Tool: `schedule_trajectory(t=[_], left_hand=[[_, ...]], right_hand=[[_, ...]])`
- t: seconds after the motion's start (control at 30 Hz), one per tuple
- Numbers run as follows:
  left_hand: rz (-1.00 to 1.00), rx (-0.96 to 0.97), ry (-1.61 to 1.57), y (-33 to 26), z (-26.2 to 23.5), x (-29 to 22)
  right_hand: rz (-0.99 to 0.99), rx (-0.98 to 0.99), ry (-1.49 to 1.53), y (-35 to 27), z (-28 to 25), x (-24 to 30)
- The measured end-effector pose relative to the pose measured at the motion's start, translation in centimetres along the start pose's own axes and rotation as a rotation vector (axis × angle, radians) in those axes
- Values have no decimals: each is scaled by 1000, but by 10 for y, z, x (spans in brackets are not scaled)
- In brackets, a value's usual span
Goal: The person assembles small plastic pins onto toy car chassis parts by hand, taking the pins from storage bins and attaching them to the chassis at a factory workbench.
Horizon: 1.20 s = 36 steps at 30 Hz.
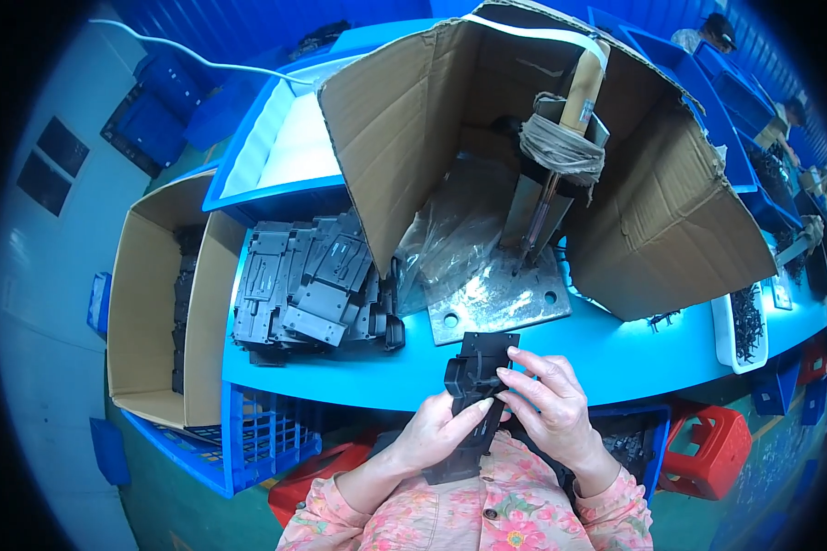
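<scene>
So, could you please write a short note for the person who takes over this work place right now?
Left hand: grips the black plastic part from the left side, thumb across it.
Right hand: fingertips press on the same part from the right.
The part is held above the blue table edge, in front of the metal base plate with its upright tool.
Pile of black parts lies left on the table; cardboard box further left holds more.
Done: one part picked up. Left: the pile.
</scene>
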<state>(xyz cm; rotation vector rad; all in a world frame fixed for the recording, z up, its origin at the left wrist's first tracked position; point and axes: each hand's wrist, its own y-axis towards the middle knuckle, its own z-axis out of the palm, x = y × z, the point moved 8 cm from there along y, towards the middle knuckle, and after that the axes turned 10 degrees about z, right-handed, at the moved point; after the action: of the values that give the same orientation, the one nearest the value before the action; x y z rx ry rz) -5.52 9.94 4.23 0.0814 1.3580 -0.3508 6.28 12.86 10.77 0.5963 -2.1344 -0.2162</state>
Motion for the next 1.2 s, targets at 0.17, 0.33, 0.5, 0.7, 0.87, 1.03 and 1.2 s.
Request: schedule_trajectory(t=[0.17,0.33,0.5,0.7,0.87,1.03,1.2], left_hand=[[88,3,66,1,-1,-3],[84,10,120,-1,-3,4],[112,-29,232,0,-4,6],[154,-56,436,-3,-3,1],[174,-61,463,-2,-3,-1],[191,-32,581,-2,1,-6],[202,3,559,-3,3,-3]], right_hand=[[-71,-13,-91,-2,0,5],[-75,-8,-87,-7,4,5],[-82,29,-173,-5,4,14],[-4,138,-191,-2,14,14],[54,137,-120,-2,13,12],[67,168,-122,1,12,16],[63,138,-123,-1,11,14]])
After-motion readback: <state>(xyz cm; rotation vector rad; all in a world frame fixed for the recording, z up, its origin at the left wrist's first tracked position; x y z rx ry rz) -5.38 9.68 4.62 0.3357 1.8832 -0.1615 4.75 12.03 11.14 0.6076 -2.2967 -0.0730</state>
